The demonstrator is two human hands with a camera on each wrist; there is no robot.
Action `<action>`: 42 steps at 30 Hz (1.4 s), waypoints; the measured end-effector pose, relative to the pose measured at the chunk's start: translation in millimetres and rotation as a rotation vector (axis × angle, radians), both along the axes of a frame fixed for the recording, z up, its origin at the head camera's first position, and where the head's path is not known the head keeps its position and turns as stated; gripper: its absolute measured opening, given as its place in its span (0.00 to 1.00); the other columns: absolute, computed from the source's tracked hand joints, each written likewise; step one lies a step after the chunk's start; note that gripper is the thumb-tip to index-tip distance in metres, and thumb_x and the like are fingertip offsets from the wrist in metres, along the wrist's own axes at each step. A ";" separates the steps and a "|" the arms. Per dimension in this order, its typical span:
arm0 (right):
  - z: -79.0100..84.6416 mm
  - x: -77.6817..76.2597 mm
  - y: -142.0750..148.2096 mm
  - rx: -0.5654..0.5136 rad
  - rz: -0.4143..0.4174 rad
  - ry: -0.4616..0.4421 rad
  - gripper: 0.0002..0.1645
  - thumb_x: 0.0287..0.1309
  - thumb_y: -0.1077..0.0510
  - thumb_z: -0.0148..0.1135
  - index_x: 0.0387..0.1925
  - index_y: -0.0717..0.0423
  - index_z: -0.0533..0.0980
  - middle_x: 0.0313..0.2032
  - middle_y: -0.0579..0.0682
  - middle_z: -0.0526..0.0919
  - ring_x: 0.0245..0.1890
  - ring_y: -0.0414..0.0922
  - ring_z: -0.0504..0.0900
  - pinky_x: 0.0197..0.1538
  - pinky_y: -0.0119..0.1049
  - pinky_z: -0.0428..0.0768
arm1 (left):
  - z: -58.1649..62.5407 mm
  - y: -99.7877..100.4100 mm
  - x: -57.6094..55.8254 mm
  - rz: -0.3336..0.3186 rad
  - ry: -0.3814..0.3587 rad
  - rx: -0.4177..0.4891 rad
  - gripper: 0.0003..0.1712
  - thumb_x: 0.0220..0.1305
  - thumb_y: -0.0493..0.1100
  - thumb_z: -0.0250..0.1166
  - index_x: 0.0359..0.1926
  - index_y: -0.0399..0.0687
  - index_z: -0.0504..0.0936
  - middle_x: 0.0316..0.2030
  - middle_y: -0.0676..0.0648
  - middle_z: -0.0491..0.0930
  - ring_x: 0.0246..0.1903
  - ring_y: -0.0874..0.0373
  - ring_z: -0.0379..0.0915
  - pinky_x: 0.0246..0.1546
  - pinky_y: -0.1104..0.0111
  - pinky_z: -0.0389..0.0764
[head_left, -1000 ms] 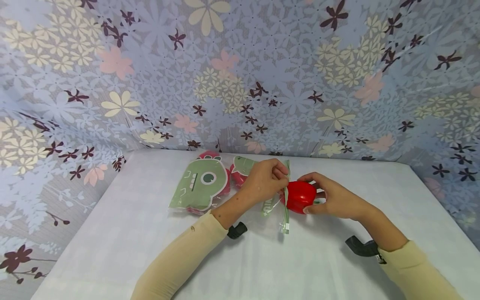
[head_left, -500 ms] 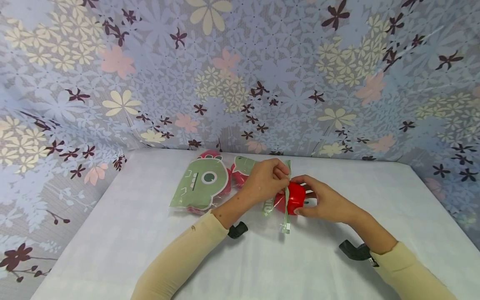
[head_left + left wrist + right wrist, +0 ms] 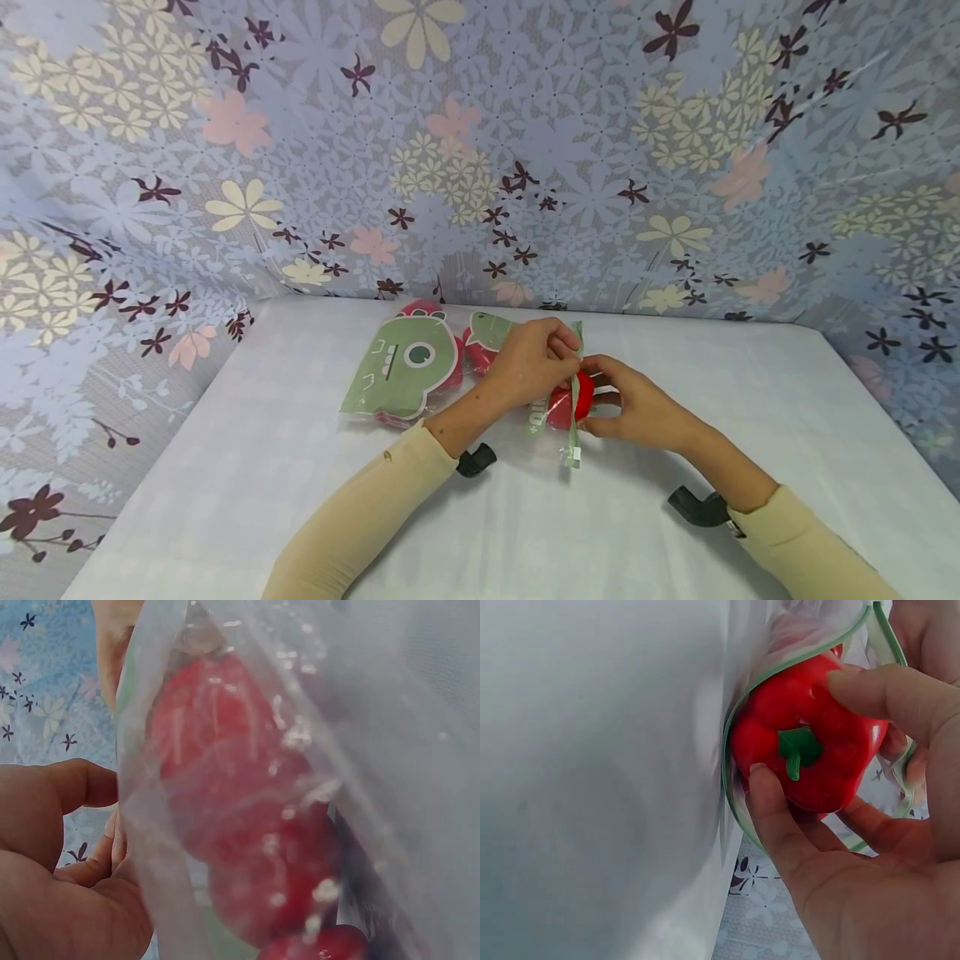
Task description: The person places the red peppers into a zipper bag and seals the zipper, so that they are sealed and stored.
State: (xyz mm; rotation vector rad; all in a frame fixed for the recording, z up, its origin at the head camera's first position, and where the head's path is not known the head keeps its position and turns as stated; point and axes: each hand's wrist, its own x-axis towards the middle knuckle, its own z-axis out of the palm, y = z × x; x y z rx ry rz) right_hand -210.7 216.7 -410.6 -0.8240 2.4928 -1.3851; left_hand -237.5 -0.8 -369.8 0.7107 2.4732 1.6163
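A glossy red bell pepper (image 3: 829, 697) with a green stem sits in the mouth of a clear zip bag. My right hand (image 3: 641, 404) holds it from the stem side, with fingers and thumb around it. My left hand (image 3: 528, 362) pinches the bag's green-edged rim near its upper end. This zip bag (image 3: 566, 454) lies on its side with its mouth facing right. Through its clear film, in the left wrist view, several blurred red things (image 3: 262, 892) show inside; their kind is unclear. The left forearm and hand hide part of the bag.
Left of the left hand lies another clear bag (image 3: 408, 367) with a green one-eyed monster print and red contents. Both rest on a white-covered table (image 3: 247, 467). Flowered cloth (image 3: 480, 150) rises behind and at the sides. Black curved pieces (image 3: 476, 460) sit at both wrists.
My right hand has moved left, pushing the bell pepper through the bag's mouth; less of it shows outside the rim. The left hand keeps its place on the rim.
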 end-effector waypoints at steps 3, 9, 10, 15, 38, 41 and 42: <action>-0.8 1.4 -1.8 -0.024 0.004 0.003 0.40 0.55 0.67 0.78 0.67 0.64 0.69 0.63 0.59 0.76 0.59 0.58 0.82 0.60 0.42 0.85 | -0.5 0.2 -0.5 0.001 0.004 -0.006 0.05 0.68 0.34 0.68 0.43 0.44 0.83 0.31 0.52 0.84 0.25 0.63 0.84 0.31 0.72 0.86; -7.7 1.7 -6.3 -0.033 -0.037 -0.003 0.39 0.57 0.67 0.77 0.66 0.67 0.67 0.62 0.61 0.77 0.60 0.58 0.82 0.62 0.41 0.84 | -1.2 0.3 -1.2 0.005 0.019 -0.012 0.05 0.67 0.34 0.67 0.43 0.45 0.83 0.30 0.52 0.84 0.24 0.64 0.84 0.31 0.72 0.86; -8.9 1.5 -7.0 -0.036 -0.043 -0.004 0.39 0.57 0.68 0.77 0.66 0.68 0.67 0.62 0.62 0.77 0.60 0.58 0.81 0.62 0.40 0.83 | -1.3 0.3 -1.4 0.006 0.023 -0.015 0.05 0.67 0.34 0.67 0.43 0.45 0.83 0.31 0.52 0.84 0.25 0.64 0.84 0.31 0.73 0.85; -14.1 -0.2 -11.0 -0.082 -0.047 -0.020 0.37 0.55 0.71 0.76 0.64 0.68 0.69 0.61 0.62 0.78 0.60 0.58 0.80 0.62 0.39 0.83 | -1.5 0.3 -1.0 0.010 0.032 -0.023 0.06 0.67 0.34 0.68 0.43 0.45 0.83 0.31 0.52 0.84 0.25 0.64 0.84 0.31 0.73 0.85; -17.9 0.2 -24.8 -0.131 -0.029 -0.132 0.39 0.61 0.71 0.70 0.71 0.74 0.65 0.61 0.67 0.78 0.59 0.58 0.83 0.57 0.35 0.85 | -1.4 0.3 0.0 -0.001 0.024 -0.005 0.06 0.66 0.33 0.66 0.43 0.43 0.83 0.31 0.50 0.83 0.25 0.58 0.85 0.29 0.71 0.86; -17.7 -0.1 -25.0 -0.124 -0.028 -0.133 0.36 0.62 0.70 0.71 0.68 0.74 0.67 0.59 0.65 0.80 0.57 0.56 0.84 0.56 0.34 0.85 | -1.8 0.5 -0.2 -0.004 0.021 0.004 0.06 0.66 0.32 0.66 0.43 0.43 0.83 0.30 0.50 0.83 0.26 0.55 0.86 0.29 0.71 0.86; -17.8 -0.3 -24.9 -0.122 -0.025 -0.133 0.35 0.62 0.70 0.71 0.67 0.73 0.68 0.59 0.65 0.80 0.56 0.55 0.84 0.56 0.34 0.85 | -1.9 0.7 -0.3 -0.005 0.021 0.006 0.06 0.66 0.32 0.66 0.43 0.43 0.83 0.30 0.50 0.83 0.26 0.55 0.86 0.29 0.71 0.86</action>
